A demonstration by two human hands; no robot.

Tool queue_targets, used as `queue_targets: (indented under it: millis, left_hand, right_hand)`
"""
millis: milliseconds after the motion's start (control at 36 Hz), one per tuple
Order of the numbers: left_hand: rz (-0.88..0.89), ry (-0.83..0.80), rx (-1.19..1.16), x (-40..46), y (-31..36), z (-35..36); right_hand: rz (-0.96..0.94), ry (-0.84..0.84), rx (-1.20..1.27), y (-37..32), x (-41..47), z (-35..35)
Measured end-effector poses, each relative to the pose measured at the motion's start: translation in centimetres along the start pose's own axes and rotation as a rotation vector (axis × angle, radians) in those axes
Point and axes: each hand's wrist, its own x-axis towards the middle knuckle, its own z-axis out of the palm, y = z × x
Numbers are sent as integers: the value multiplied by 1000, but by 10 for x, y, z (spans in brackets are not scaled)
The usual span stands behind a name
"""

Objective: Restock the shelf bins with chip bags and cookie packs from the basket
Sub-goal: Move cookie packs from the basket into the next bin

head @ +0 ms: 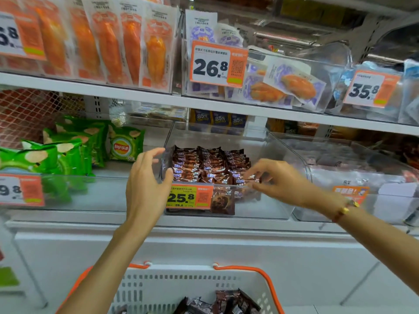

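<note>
A clear shelf bin (288, 155) on the middle shelf holds several rows of brown cookie packs (208, 164). My left hand (147, 177) grips the bin's front left corner, thumb against its wall. My right hand (272, 177) reaches over the bin's front rim and pinches a brown cookie pack (246, 180) at the front right of the rows. Green chip bags (68, 152) fill the open bin to the left. Below, the white basket (163, 288) with orange handles holds more brown cookie packs (226, 302).
An orange price tag reading 25.8 (189, 197) hangs on the bin's front. Another clear bin (367, 177) stands to the right. The upper shelf (158, 98) carries orange and purple snack packs close above the bins. A white cabinet front lies between shelf and basket.
</note>
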Motion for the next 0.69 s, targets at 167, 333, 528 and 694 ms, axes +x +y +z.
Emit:
queue_targets:
  millis: [167,333,528,694]
  left_hand:
    - [-37,-41,-140,-71,11,-1]
    - [-279,-402,-86,-145,-27,26]
    - [-389,-942,54,-230,-71,56]
    - [-372,-1323,70,-288,-86,64]
  right_hand:
    - [-53,-251,56,-27,-57,40]
    - [60,-637,-64,-14,-78,108]
    - [174,-930,-168,9,-109,211]
    - [168,-1101,-264,-6,-146,234]
